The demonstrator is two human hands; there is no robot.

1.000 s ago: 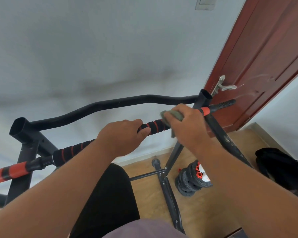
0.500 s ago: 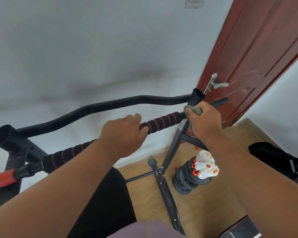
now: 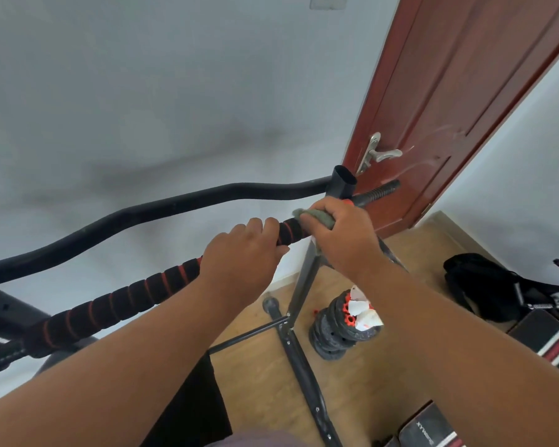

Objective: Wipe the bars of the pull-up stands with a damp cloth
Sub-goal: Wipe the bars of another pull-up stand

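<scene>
Head view, looking down over both forearms.

Left hand (image 3: 242, 253): curled over the foam-padded bar (image 3: 117, 304), fingers wrapped on top, thumb under. Black foam with red rings, running from far left of this hand up to the right hand.

Right hand (image 3: 342, 233): just to the right of the left hand, closed round the same bar, with a grey-green cloth (image 3: 317, 217) pinched between fingers and bar. Only a fold of the cloth visible, at the finger side of the hand; the rest hidden under the palm.

Beyond the right hand: a short bare threaded end of the bar (image 3: 380, 190) and the open top of a black upright tube (image 3: 344, 182). From that tube a curved black upper bar (image 3: 175, 204), passing behind both hands and going down to the left.

Below the right hand: a grey leg of the stand (image 3: 300, 291), joined to a floor rail on the wooden floor (image 3: 265, 382). Beside that leg, under the right forearm, a stack of dark weight plates (image 3: 336, 333) with red and white pieces on top.

Right of the right forearm: a black bag (image 3: 478, 285) on the floor, and a padded bench (image 3: 549, 337) with red and white stripes.

Behind the right hand: a red-brown door (image 3: 459, 91) with a silver lever handle (image 3: 381, 153). Behind the left hand: a plain pale wall (image 3: 142, 91).
</scene>
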